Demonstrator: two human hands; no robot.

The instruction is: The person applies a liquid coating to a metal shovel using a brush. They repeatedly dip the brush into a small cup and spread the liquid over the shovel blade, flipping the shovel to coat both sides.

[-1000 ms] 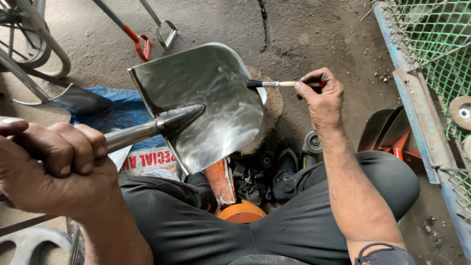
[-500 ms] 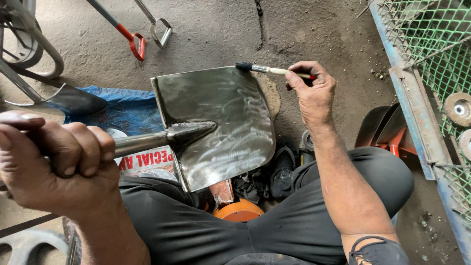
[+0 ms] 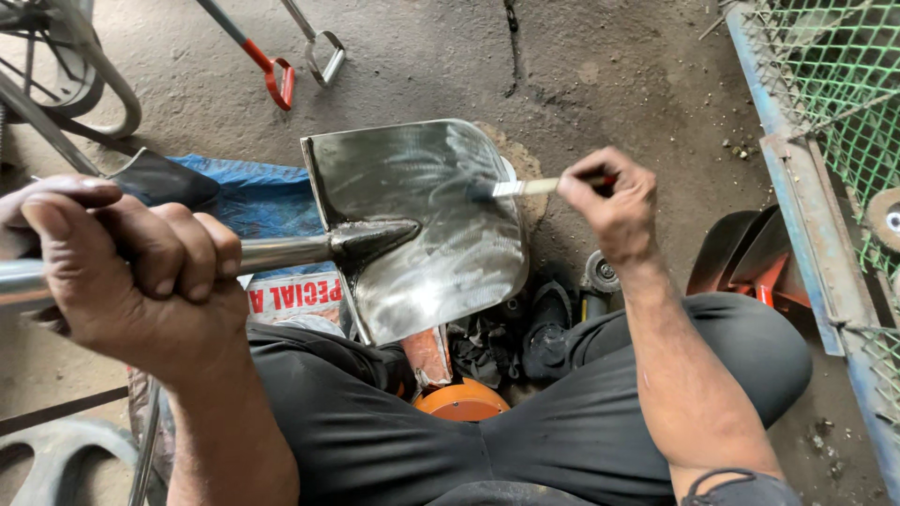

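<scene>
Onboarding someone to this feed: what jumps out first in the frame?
The shiny metal shovel blade fills the centre, its shaft gripped by the left hand at the left edge. The right hand holds a small paintbrush whose bristles touch the blade's upper right. An orange round object sits below the blade between the knees; green wire mesh fills the top right.

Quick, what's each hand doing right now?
Left hand: closed around the shovel by its metal shaft.
Right hand: closed on a small brush, bristles on the shovel blade.
</scene>
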